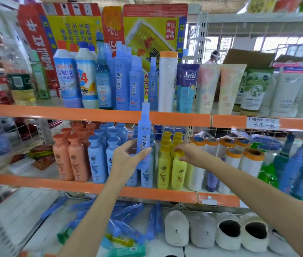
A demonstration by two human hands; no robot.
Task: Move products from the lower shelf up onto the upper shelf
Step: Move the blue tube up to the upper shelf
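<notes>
My left hand (pixel 128 156) grips a tall blue spray bottle (pixel 144 130) upright in front of the middle shelf, its cap level with the orange edge of the upper shelf (pixel 91 113). On that upper shelf stand several matching blue spray bottles (pixel 126 80). My right hand (pixel 189 154) holds the cap of a yellow bottle (pixel 178 171) that stands on the middle shelf (pixel 54 183) among other yellow bottles. More blue spray bottles (pixel 128 219) lie flat on the bottom shelf.
Orange bottles (pixel 71 158) and blue bottles (pixel 98 156) fill the middle shelf's left part, white rolls with orange caps (pixel 249 162) its right. Tubes (pixel 208 88) and cleaner bottles (pixel 67 80) crowd the upper shelf. Slippers (pixel 228 230) sit at the bottom right.
</notes>
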